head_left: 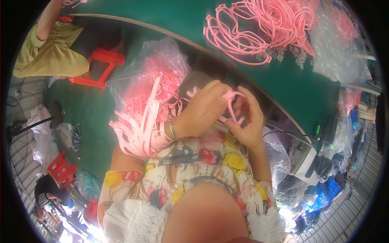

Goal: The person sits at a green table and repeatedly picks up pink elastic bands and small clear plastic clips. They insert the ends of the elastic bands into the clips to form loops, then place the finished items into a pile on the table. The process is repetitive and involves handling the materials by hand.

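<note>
In front of my chest, both hands work on one soft pink strap bent into a loop. My left hand is closed, pinching the strap's upper end, where it looks knotted or folded. The fingers of my right hand curl around the other side of the loop, thumb at the bottom. A thick bundle of flat pink straps hangs over my left forearm, by a bangle. Just beyond it, a clear plastic bag holds more pink straps.
A green-topped table crosses ahead, bearing a large heap of looped pink straps and a clear bag. Red stools stand on the left, near another person in yellow-green clothing. Plastic bags crowd my right side.
</note>
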`<state>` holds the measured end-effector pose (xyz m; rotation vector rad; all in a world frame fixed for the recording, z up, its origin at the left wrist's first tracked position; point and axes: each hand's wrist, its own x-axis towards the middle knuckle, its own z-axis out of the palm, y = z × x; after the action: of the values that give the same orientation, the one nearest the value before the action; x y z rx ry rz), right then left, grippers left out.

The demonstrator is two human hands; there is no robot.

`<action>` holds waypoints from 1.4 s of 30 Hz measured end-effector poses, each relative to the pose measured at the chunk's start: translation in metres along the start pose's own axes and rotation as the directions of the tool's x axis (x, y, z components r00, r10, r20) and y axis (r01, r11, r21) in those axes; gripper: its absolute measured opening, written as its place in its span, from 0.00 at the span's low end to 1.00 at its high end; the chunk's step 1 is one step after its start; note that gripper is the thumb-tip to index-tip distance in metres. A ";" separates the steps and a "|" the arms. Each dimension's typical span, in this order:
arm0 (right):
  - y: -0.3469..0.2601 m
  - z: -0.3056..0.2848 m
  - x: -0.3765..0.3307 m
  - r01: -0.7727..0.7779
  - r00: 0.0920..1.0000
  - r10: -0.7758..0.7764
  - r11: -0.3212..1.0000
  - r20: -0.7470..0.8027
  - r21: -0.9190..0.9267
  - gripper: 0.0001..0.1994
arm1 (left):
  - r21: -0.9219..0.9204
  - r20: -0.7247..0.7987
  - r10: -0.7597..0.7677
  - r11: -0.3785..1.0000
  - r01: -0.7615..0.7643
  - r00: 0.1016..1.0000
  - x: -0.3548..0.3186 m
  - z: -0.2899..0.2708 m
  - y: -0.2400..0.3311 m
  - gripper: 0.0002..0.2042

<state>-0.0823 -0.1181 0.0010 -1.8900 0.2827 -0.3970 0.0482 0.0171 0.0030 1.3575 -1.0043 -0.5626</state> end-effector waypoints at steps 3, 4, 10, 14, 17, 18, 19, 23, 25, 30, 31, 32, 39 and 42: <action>-0.004 0.005 0.002 0.035 0.999 -0.037 0.987 -0.011 -0.157 0.40 | 0.064 -0.018 -0.064 0.996 0.065 0.998 0.001 0.004 0.009 0.18; -0.005 0.007 0.002 0.061 0.997 -0.067 0.978 -0.026 -0.200 0.40 | 0.083 -0.036 -0.061 0.995 0.063 0.998 0.002 0.005 0.007 0.16; -0.017 -0.001 0.011 0.177 0.976 -0.216 0.845 -0.018 -0.505 0.38 | 0.177 -0.066 -0.103 0.978 0.113 0.993 0.004 0.004 0.003 0.11; -0.020 0.012 0.013 0.258 0.948 -0.319 0.777 -0.006 -0.574 0.33 | 0.279 0.023 -0.050 0.959 0.041 0.998 0.006 0.009 -0.003 0.11; -0.027 0.010 0.015 0.155 0.982 -0.188 0.835 -0.008 -0.528 0.26 | 0.283 -0.040 -0.002 0.959 0.013 0.999 0.005 0.009 -0.009 0.12; -0.029 0.007 0.016 0.148 0.986 -0.167 0.836 0.012 -0.528 0.25 | 0.278 -0.085 0.012 0.961 0.012 0.996 0.004 0.009 -0.009 0.12; -0.031 0.002 0.017 0.140 0.989 -0.142 0.866 0.032 -0.481 0.23 | 0.271 -0.081 -0.048 0.960 0.068 0.996 0.003 0.004 -0.007 0.13; -0.041 -0.023 0.019 0.115 0.991 -0.081 0.922 0.106 -0.371 0.18 | -0.220 -0.017 -0.207 0.955 0.199 0.978 -0.004 -0.010 -0.017 0.17; -0.038 -0.032 0.019 0.124 0.987 -0.080 0.935 0.142 -0.333 0.18 | -0.424 0.160 -0.368 0.812 0.400 0.916 -0.002 -0.013 -0.015 0.14; -0.033 -0.046 0.020 0.038 0.974 0.023 0.964 0.224 -0.263 0.19 | -0.401 0.451 -0.416 0.696 0.596 0.789 0.002 -0.021 -0.021 0.13; -0.029 -0.048 0.020 0.055 0.968 0.011 0.965 0.250 -0.255 0.19 | -0.365 0.457 -0.410 0.723 0.587 0.789 0.001 -0.021 -0.022 0.13; -0.026 -0.050 0.020 0.073 0.961 -0.002 0.966 0.277 -0.248 0.19 | -0.329 0.462 -0.404 0.748 0.576 0.790 0.000 -0.021 -0.023 0.13; -0.009 -0.054 0.014 0.125 0.946 -0.039 0.960 0.322 -0.250 0.19 | -0.299 0.482 -0.469 0.706 0.642 0.740 -0.002 -0.027 -0.026 0.11; -0.006 -0.057 0.013 0.145 0.944 -0.062 0.960 0.323 -0.239 0.19 | -0.271 0.482 -0.455 0.736 0.621 0.749 0.000 -0.026 -0.027 0.11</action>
<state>-0.0935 -0.1701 0.0260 -2.1986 0.0199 -0.1278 0.0760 0.0263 -0.0207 1.1587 -0.7023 -1.4697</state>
